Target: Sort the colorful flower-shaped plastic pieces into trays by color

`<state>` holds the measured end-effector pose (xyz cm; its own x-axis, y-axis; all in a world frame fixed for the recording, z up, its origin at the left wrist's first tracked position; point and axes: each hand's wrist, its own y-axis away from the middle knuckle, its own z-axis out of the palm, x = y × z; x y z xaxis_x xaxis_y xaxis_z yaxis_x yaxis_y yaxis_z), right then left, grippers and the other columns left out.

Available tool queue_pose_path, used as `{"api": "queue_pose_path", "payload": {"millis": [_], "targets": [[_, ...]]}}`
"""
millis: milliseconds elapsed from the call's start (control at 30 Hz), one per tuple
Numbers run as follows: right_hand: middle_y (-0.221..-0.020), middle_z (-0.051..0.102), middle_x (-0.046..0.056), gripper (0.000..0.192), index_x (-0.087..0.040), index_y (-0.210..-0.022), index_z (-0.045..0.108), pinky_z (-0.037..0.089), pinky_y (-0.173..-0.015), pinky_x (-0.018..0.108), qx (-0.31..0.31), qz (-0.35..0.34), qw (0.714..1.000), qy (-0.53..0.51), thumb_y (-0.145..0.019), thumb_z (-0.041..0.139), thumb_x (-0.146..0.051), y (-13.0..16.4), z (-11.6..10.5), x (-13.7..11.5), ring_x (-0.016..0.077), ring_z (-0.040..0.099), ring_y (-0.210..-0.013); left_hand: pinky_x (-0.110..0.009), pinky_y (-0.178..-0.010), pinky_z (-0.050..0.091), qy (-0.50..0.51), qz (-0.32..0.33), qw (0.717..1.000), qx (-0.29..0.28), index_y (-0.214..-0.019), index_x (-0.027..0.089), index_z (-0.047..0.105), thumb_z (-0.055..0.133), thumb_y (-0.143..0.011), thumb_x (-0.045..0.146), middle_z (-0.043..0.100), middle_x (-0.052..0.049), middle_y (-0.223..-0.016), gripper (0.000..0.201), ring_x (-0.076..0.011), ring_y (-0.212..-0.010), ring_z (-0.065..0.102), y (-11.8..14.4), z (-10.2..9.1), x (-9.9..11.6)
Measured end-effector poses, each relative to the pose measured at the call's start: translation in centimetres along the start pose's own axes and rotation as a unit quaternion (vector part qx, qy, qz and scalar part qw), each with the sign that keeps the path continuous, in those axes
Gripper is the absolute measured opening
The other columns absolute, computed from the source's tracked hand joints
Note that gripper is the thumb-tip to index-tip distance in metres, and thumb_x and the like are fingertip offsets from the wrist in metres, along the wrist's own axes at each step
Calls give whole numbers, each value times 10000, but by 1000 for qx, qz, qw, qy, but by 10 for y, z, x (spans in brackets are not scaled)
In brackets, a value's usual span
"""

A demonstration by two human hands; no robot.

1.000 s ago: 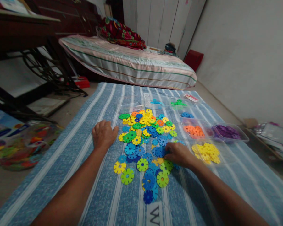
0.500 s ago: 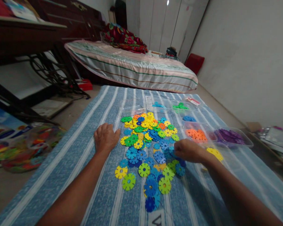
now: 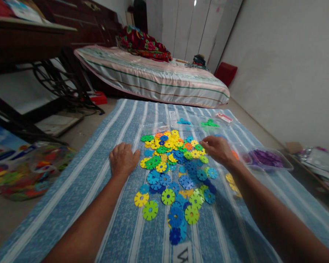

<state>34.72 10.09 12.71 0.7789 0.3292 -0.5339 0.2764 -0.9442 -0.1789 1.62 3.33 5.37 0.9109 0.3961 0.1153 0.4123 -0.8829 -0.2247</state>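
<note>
Pile of flat plastic discs, flower-edged with notched rims and a hole at centre, lying loose on blue striped cloth. Colours mixed: yellow, green, blue, a few orange. Far end heaped and overlapping, mostly yellow and green; near end thinner, blues with single yellow and green discs lying flat, apart at the fringe

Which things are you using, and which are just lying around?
In use: pile of toy discs, left hand beside it, right hand above it, tray of purple discs, blue striped mat.
Lying about: mattress, red box, bag of toys.
</note>
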Motion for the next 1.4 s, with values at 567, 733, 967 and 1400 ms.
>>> {"api": "queue_pose_path", "payload": {"millis": [567, 733, 967, 1400], "targets": [[-1139, 741, 161, 394, -206, -1245, 673, 499, -805, 350, -280, 41, 920, 272, -899, 646, -392, 65, 20, 1, 318, 701, -1071, -482, -1038, 432, -17, 5, 1000, 1, -1190, 107, 641, 433, -912, 406, 612, -197, -1314, 458, -361, -1281, 511, -1, -1, 1], [-1075, 747, 147, 418, -194, -1214, 655, 459, -738, 313, -251, 47, 931, 259, -848, 711, -387, 68, 24, 6, 302, 705, -1016, -481, -1035, 431, -20, 4, 1000, -3, -1186, 104, 642, 426, -915, 413, 617, -201, -1297, 464, -363, -1273, 516, -1, 0, 1], [-934, 746, 77, 262, -194, -1023, 705, 366, -633, 265, -242, 56, 951, 187, -789, 752, -301, 67, 20, 13, 229, 681, -871, -489, -1040, 426, -16, 6, 1000, -1, -1194, 113, 643, 420, -911, 416, 605, -202, -1330, 470, -362, -1282, 506, -1, 1, 0], [-505, 562, -39, 217, -183, -595, 560, 363, -492, 211, -271, 20, 959, -80, -770, 671, -246, 24, 10, -3, 100, 525, -485, -492, -1029, 428, 1, 6, 1000, 11, -1172, 135, 659, 442, -895, 411, 628, -199, -1292, 447, -363, -1258, 519, -1, 2, -2]]}}
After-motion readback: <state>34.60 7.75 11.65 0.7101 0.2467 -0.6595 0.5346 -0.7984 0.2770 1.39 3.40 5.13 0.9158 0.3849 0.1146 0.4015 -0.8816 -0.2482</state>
